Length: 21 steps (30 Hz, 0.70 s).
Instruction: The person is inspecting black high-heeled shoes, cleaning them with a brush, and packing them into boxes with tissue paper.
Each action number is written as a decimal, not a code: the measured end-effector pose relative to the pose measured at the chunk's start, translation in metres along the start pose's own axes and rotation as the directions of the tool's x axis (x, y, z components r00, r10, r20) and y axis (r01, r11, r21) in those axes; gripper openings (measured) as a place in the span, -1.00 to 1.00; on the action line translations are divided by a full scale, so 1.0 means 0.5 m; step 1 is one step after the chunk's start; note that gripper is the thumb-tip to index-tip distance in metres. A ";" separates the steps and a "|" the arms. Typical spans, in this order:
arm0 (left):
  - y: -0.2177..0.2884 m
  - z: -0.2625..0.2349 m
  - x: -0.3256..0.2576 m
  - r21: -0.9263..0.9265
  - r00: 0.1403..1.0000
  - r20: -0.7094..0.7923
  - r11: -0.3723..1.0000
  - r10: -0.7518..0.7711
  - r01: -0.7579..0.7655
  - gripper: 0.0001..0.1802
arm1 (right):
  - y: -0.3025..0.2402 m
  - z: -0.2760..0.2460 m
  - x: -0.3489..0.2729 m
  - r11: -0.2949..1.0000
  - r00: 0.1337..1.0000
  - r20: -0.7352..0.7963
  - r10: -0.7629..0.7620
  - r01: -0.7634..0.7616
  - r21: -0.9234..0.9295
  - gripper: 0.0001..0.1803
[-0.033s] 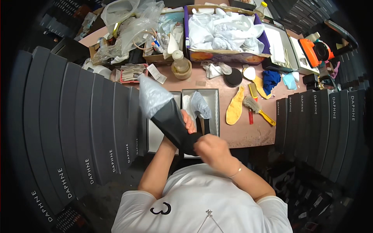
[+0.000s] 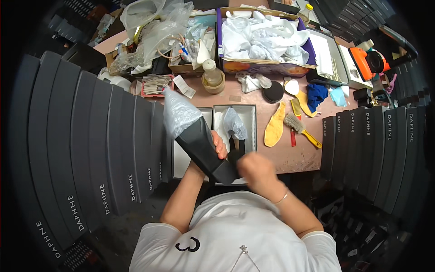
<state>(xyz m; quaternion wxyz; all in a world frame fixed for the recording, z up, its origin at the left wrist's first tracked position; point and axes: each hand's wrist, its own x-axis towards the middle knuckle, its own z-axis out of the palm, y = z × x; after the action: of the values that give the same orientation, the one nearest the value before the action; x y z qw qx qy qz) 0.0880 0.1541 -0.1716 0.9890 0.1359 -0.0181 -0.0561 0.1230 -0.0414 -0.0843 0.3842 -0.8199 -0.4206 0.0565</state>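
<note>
My left hand [image 2: 219, 146] is closed round a black shoe [image 2: 195, 141], held tilted with its sole upward. Translucent white plastic film [image 2: 181, 112] wraps the toe, which points to the far left. My right hand [image 2: 258, 173], smeared by motion, is closed beside the heel end. A dark pad [image 2: 234, 156] shows at its fingertips; its exact kind is unclear. Beneath the shoe lies an open grey shoebox [image 2: 254, 129]. Another shoe [image 2: 241, 146] rests in it with plastic film [image 2: 234, 123] over part of it, partly hidden by my hands.
Tall stacks of dark shoeboxes [image 2: 81, 149] [image 2: 369, 145] flank me. On the table are yellow cloth pads [image 2: 274, 124], a yellow-handled brush [image 2: 308, 136], a round black pad [image 2: 273, 91] and a bottle [image 2: 211, 75]. A purple box [image 2: 267, 66] of white tissue stands behind.
My right hand has moved slightly right with the dark pad, uncovering more of the shoe's heel end. The left hand keeps its hold on the shoe, almost still.
</note>
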 end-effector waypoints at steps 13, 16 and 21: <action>-0.021 -0.025 -0.029 -0.365 0.999 0.045 0.931 0.015 0.003 -0.79 | 0.203 -0.069 -0.009 0.807 0.945 -0.233 0.231 -0.320 -0.497 -0.39; -0.021 -0.015 -0.038 -0.255 0.993 -0.118 0.967 -0.005 -0.025 -0.78 | 0.074 -0.087 0.037 0.990 0.973 -0.186 0.139 -0.141 0.006 -0.28; -0.048 0.065 -0.047 0.435 0.795 -0.565 0.899 0.222 0.058 -0.65 | -0.104 -0.016 0.029 0.976 0.966 0.246 0.072 -0.017 -0.216 0.08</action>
<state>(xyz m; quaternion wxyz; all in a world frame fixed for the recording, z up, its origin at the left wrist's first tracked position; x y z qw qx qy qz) 0.0603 0.1251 -0.1472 0.8894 0.3602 0.2786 0.0396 0.1019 -0.0170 -0.0403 0.2364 -0.8516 -0.4511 0.1240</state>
